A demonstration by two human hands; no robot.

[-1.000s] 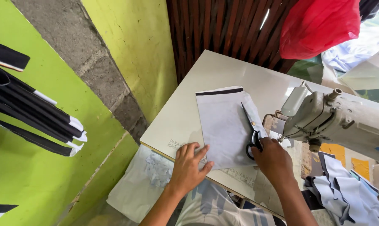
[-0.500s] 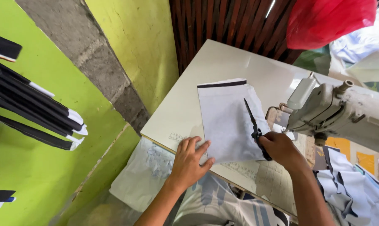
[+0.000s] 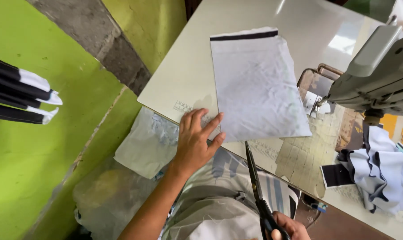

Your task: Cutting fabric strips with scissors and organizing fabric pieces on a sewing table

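A pale table [image 3: 183, 84] stands against a green wall [image 3: 32, 169] with a grey concrete strip [image 3: 99, 40]. Daylight shines on the tabletop.

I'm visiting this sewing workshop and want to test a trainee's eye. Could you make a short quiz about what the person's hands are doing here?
1. True or false: the left hand lies flat on the near corner of the white rectangular cloth piece with a black band.
2. What does the right hand hold?
A. black-handled scissors
B. a ruler
C. a needle
3. Fill in: the blades point toward the ____.

Key: 1 true; 2 A; 3 cloth.
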